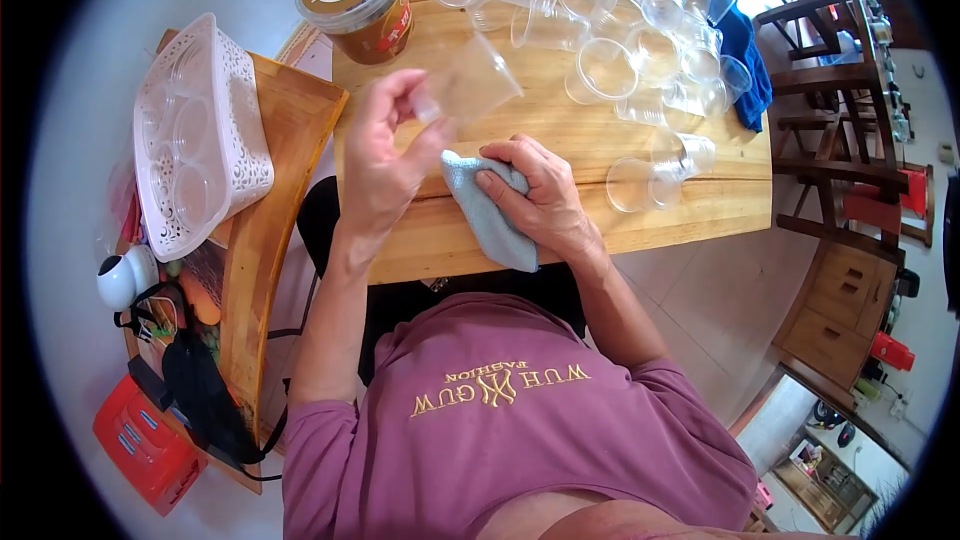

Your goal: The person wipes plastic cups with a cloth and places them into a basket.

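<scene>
The left hand holds up a clear cup with bent fingers; it is blurry, so I can't tell how tightly. The right hand is wrapped around a blue cloth, just below the cup. It looks like wiping time; next calls for bringing cup and cloth together gently. More cups crowd the wooden surface ahead and right of the hands. Chairs stand farther right.

Head-worn downward view, seemingly close

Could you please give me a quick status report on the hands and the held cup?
Left hand holding clear cup. Right hand gripping light-blue cloth. Nothing seen blocking; other cups apart on table.
</scene>
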{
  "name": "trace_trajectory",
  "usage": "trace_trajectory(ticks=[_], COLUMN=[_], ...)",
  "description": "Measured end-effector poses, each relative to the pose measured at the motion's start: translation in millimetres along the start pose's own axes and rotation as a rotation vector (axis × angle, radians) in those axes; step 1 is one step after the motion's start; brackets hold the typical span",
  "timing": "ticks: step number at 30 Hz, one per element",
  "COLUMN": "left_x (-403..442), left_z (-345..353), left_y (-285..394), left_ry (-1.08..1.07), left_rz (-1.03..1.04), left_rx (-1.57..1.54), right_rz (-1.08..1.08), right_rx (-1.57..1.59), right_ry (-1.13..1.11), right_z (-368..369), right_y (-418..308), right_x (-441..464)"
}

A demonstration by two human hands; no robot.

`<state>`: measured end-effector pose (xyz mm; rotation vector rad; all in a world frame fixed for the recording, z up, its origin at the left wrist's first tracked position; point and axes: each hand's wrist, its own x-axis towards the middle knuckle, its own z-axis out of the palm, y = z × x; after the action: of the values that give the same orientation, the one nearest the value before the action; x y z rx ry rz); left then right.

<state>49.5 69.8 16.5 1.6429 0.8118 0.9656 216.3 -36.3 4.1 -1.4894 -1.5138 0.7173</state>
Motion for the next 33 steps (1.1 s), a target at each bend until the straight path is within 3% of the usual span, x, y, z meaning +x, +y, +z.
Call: trace_trajectory(ticks=[2, 6, 12, 14, 19, 24, 26, 33], left_x=[-16, -46, -69, -72, -68, -66, -67, -64], left_z=[-5, -30, -45, -49, -40, -25, -22, -25], left_y=[13, 13, 0, -3, 0, 9, 11, 13], left_ry=[0.097, 0.071, 0.158, 0.124, 0.027, -0.054, -0.069, -0.127], left_rz=[-0.101, -0.169, -0.264, -0.328, -0.430, -0.531, -0.527, -0.518], left_rx=[-0.421, -0.585, -0.598, -0.541, -0.431, -0.370, -0.362, -0.260], right_rz=[-0.011, 0.004, 0.289, 0.352, -0.076, -0.018, 0.103, 0.044], right_rx=[0.034, 0.052, 0.435, 0.740, 0.213, 0.013, 0.004, -0.128], right_ry=[0.053, 0.103, 0.260, 0.261, -0.071, -0.019, 0.053, 0.052], right_z=[1, 3, 0, -1, 0, 15, 19, 22], right_y=[0, 1, -6, -20, -27, -33, -30, -34], right_x=[0, -3, -8, -6, 5, 9, 9, 19])
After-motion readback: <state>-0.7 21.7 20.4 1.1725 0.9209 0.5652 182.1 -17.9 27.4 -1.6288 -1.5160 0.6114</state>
